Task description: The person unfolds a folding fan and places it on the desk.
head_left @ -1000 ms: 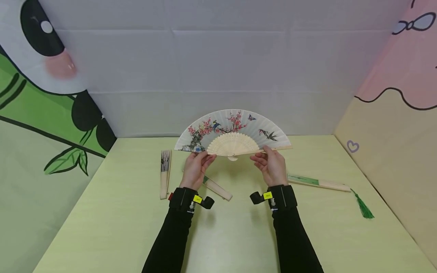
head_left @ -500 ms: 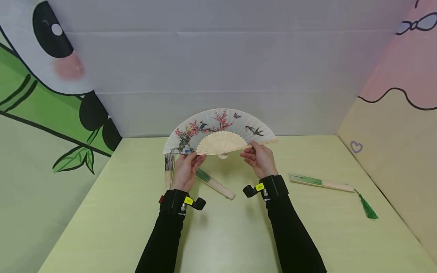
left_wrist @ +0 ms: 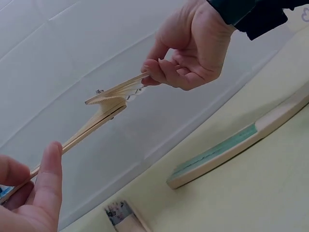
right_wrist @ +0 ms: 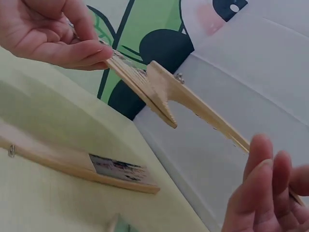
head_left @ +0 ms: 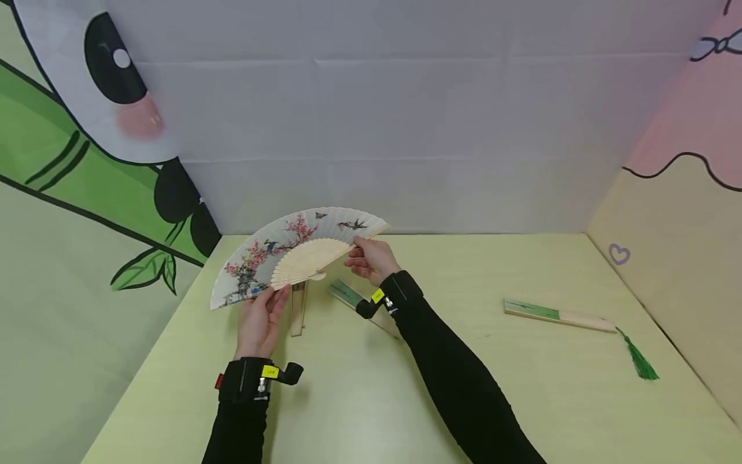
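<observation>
A spread paper fan (head_left: pixel 315 254) is held up in the air over the far left part of the table (head_left: pixel 348 412), a person's hands at its two end sticks. The left hand (head_left: pixel 259 325) pinches the lower left stick between thumb and fingers, while the right hand (head_left: pixel 373 260) has its thumb and fingers clamped on the upper right stick. The fan hangs tilted, its left end lower than its right, with the pale wooden ribs facing the head camera; the white paper shows red blossom, a blue bird, a dark bird in flight and a butterfly. Below it lies a folded fan (head_left: pixel 297 312), its handle pointing toward the person and its upper part hidden behind the spread one — the right wrist view shows dark printing there. Just right of that, a green folded fan (head_left: pixel 346 293) lies slanted, partly covered by the small black camera (head_left: pixel 366 309) on the right wrist. Well apart on the right side of the table, another folded fan (head_left: pixel 533 310) lies nearly crosswise, green at one end, with a green tassel (head_left: pixel 639 359) trailing from the other. Both arms wear black sleeves, and behind the table stands a pale, creased backdrop (head_left: pixel 394 129).
</observation>
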A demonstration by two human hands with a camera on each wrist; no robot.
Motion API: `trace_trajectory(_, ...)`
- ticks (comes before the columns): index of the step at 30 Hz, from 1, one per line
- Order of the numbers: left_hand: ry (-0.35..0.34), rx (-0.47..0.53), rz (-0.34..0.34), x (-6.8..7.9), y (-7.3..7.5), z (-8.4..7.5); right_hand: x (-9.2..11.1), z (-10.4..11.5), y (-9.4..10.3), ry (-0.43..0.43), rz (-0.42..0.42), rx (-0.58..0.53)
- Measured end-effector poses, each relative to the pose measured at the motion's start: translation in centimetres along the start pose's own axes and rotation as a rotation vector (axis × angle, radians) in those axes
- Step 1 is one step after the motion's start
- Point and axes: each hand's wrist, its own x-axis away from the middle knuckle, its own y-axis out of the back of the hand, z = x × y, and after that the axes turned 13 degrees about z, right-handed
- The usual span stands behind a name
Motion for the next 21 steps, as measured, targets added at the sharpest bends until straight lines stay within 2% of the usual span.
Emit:
trace_trajectory(5, -0.052, 0.065, -0.033, 1.2, 1.8, -1.4, -2.7, -1.3, -2.7, -0.061, 0.034, -0.016)
trace_trajectory(11, -0.105, 0.171, -0.081, 3.0, 4.2, -2.9, -5.2, -4.1, -6.2, -0.161, 0.110, -0.209)
trace_trajectory(13, -0.127, 0.188, -0.091, 3.5, 4.8, -3.1, -5.9, -5.0, -7.2, -0.203, 0.129, -0.239)
trace_trajectory(16, -0.137, 0.210, -0.085, 3.7, 5.3, -3.2, -6.7, -6.1, -8.1, -0.229, 0.114, -0.241)
trace_trajectory(21, -0.128, 0.234, -0.074, 3.3, 5.5, -2.9, -7.6, -6.8, -8.7, -0.234, 0.074, -0.240)
